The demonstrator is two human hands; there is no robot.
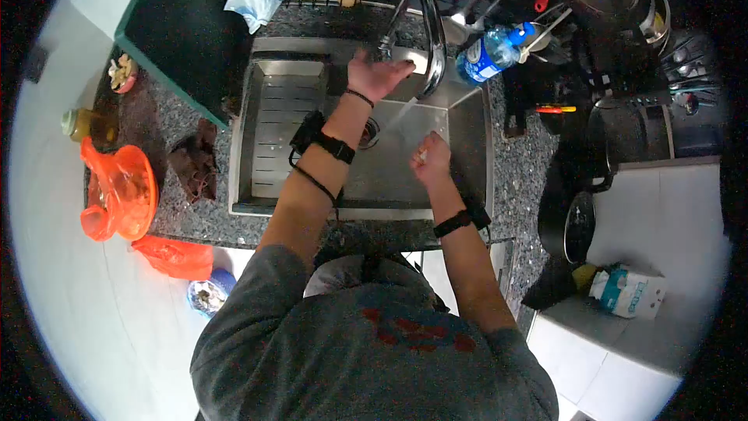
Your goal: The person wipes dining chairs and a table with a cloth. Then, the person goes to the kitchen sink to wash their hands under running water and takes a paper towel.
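Observation:
My left hand (377, 79) is over the far side of the steel sink (312, 204), close to the base of the tap (433, 31). Its fingers are stretched out and apart, and I see nothing in them. Water (403, 114) runs from the spout into the basin, between my two hands. My right hand (432, 159) is closed over the right part of the basin, just beside the stream. A small pale spot shows at its fingers, too small to name. Dark bands with small black devices circle both wrists.
A blue-labelled pump bottle (485, 58) stands behind the sink's right corner. A slotted drainer tray (288, 125) fills the basin's left side. On the left counter lie a dark cloth (195, 165) and an orange bag (117, 191). A pan (578, 228) is at the right.

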